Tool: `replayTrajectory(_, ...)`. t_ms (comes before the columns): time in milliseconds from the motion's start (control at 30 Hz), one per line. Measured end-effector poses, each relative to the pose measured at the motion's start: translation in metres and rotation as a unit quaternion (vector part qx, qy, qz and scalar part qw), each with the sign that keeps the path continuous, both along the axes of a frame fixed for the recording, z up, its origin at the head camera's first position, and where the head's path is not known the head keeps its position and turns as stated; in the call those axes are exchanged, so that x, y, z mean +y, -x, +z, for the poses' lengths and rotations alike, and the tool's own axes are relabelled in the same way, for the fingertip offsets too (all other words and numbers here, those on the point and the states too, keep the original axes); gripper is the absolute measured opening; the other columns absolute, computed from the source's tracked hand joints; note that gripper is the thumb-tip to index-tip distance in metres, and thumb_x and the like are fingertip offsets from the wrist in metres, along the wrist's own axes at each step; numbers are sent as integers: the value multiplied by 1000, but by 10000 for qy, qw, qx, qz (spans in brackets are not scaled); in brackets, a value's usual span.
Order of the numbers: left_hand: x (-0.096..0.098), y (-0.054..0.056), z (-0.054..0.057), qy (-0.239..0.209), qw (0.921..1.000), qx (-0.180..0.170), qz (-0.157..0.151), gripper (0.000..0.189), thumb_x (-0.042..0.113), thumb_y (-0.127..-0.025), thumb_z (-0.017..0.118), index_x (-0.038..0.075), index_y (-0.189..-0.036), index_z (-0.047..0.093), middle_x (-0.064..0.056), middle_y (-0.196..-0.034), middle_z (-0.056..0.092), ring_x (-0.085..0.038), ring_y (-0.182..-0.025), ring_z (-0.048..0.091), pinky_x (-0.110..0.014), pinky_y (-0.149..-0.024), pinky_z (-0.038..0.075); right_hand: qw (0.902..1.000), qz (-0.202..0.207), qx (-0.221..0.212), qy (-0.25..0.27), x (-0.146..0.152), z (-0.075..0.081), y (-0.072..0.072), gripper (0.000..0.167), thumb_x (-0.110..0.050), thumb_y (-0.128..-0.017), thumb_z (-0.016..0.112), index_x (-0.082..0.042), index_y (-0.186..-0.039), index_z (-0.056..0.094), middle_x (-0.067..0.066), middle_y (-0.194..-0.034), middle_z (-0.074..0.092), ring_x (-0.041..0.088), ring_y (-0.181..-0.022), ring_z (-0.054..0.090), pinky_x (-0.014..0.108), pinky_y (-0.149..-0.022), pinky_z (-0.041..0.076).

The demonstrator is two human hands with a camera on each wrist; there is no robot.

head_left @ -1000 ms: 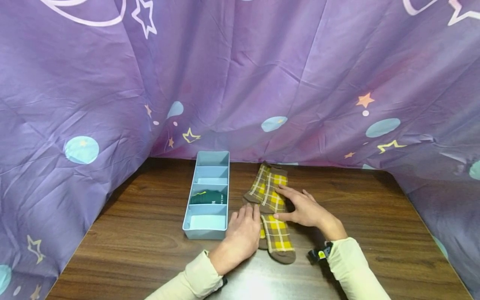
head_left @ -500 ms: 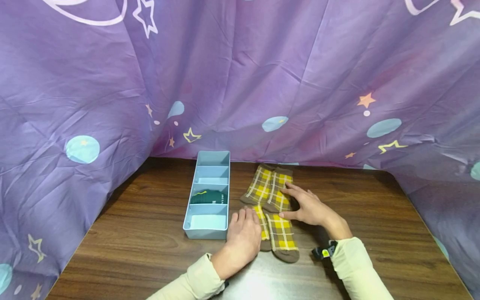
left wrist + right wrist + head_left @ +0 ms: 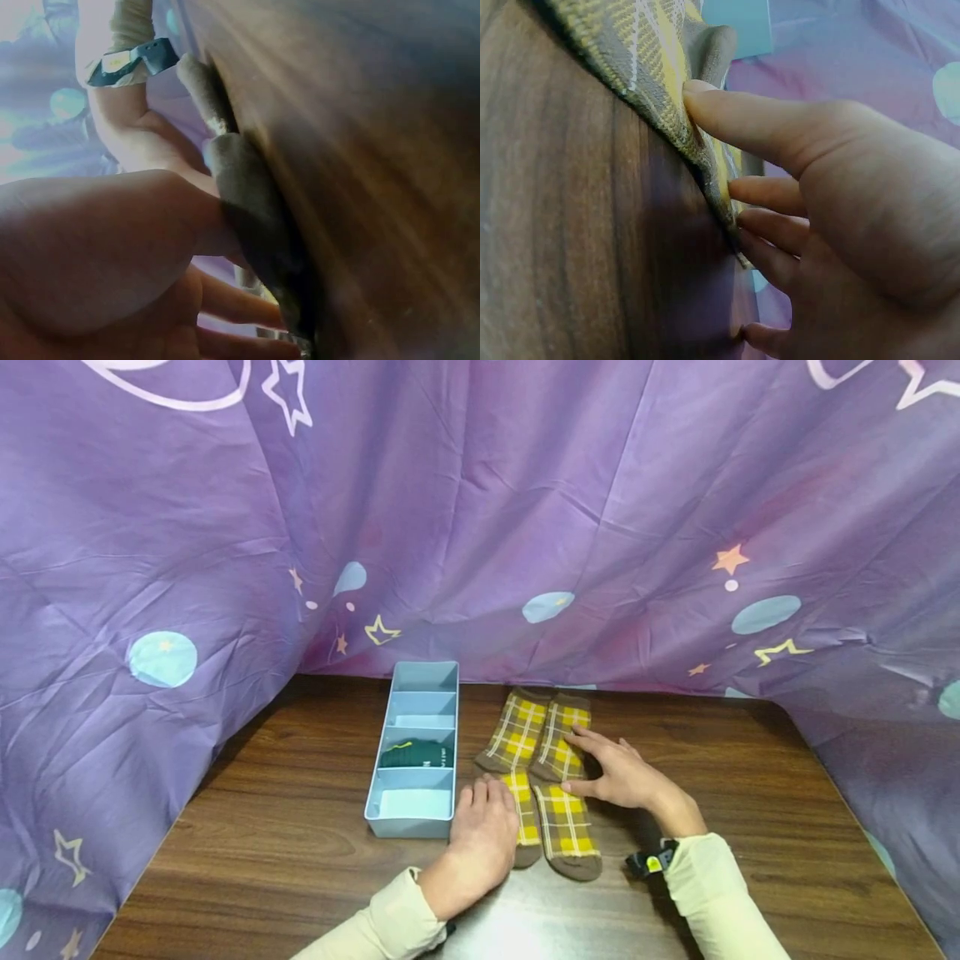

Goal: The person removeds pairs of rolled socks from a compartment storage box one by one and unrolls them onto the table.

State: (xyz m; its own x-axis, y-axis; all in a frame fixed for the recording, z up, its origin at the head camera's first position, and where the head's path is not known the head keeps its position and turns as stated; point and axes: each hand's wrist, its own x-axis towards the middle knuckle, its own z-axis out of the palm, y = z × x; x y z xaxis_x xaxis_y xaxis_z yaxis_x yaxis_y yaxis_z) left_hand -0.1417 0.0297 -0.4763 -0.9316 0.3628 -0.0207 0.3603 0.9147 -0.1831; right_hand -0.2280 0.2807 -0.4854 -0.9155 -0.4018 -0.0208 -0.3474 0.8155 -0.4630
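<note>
Two brown-and-yellow plaid socks lie flat side by side on the table in the head view. The left sock [image 3: 517, 735] has its toe toward the person, and my left hand [image 3: 483, 827] rests along its left edge. In the left wrist view the fingers reach forward against the brown toe fabric [image 3: 251, 195]. On the right sock [image 3: 567, 827], my right hand [image 3: 618, 774] touches the right edge with thumb and fingertips spread apart. The right wrist view shows the thumb [image 3: 735, 112] lying on the plaid knit, fingers fairly straight.
A light blue divided box [image 3: 411, 828] stands left of the left hand. One of its middle compartments holds a dark green folded cloth item [image 3: 416, 754] with white lettering. A purple patterned curtain [image 3: 480, 527] hangs behind the wooden table [image 3: 285, 827].
The socks, overlapping a second ago, now lie apart and straighter. The right sock has shifted slightly right with the right hand; the left sock's upper part has moved left.
</note>
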Motion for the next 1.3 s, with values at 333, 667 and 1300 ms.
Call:
replayTrajectory(333, -3, -1, 6, -627, 9975, -182, -287, 75, 32, -88, 85, -1, -150, 58, -20, -163, 50, -38, -150, 51, -42, -115, 51, 9999, 37, -81, 102, 1, -3, 0, 83, -40, -96, 80, -6, -163, 46, 24, -175, 33, 49, -159, 37, 88, -120, 7)
replayTrajectory(667, -31, 13, 41, -2233, 9554, 1182, -1531, 34, 27, -97, 75, 12, -128, 73, -13, -142, 70, -30, -130, 68, -44, -97, 61, 9989, 107, 256, 372, -1, -3, 2, 79, -32, -92, 86, -2, -157, 53, 27, -165, 48, 49, -154, 45, 85, -121, 16)
replayTrajectory(1300, -117, 53, 59, -3593, 9169, 1435, -974, 23, 11, -97, 69, 15, -118, 77, -4, -119, 78, -28, -109, 74, -46, -84, 63, 9710, 667, 1629, 1617, -51, 15, -3, 29, -3, -97, 77, -7, -126, 76, 12, -122, 78, 26, -113, 75, 44, -97, 63)
